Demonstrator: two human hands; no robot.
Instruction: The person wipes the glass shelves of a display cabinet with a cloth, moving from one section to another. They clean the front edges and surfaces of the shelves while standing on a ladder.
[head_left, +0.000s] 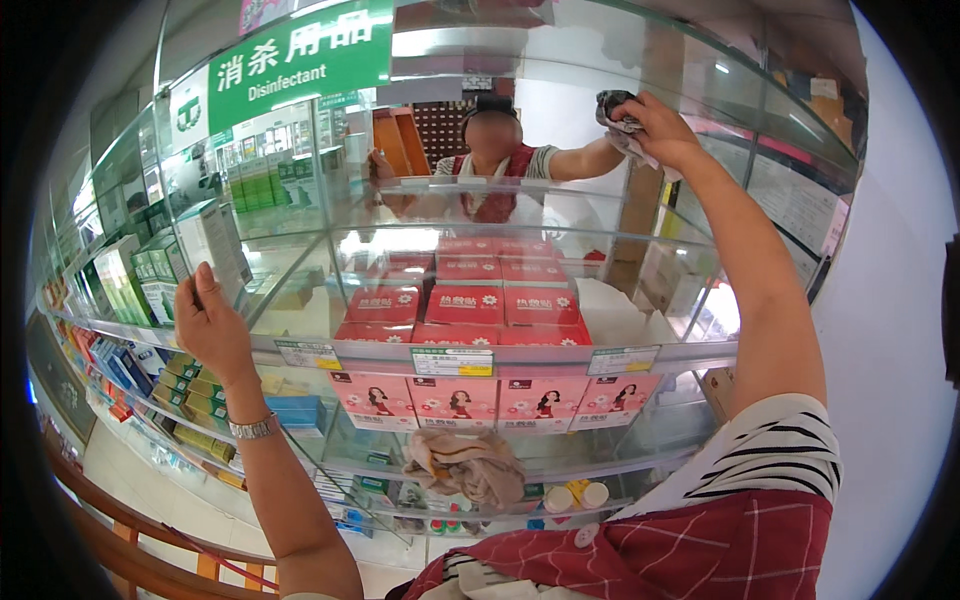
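My right hand (652, 131) grips a crumpled cloth or paper with dark and white parts (626, 124), held up against the mirrored back of the glass cabinet at the upper right. At the left, my left hand (214, 322) is raised beside a white box (214, 247) on the glass shelf; its fingers are partly hidden, and whether it holds the box or the shelf edge is unclear. Red boxes (465, 304) stand in rows on the middle shelf. Below them are pink boxes (457, 405). A crumpled beige cloth (465, 465) lies on the lower shelf's front edge.
Glass shelf edges (540, 360) with price tags run across the front. Green and white boxes (157, 277) fill the left shelf. A green sign (300, 60) hangs at the upper left. A wooden railing (150, 551) is at the lower left, a white wall (892, 337) at the right.
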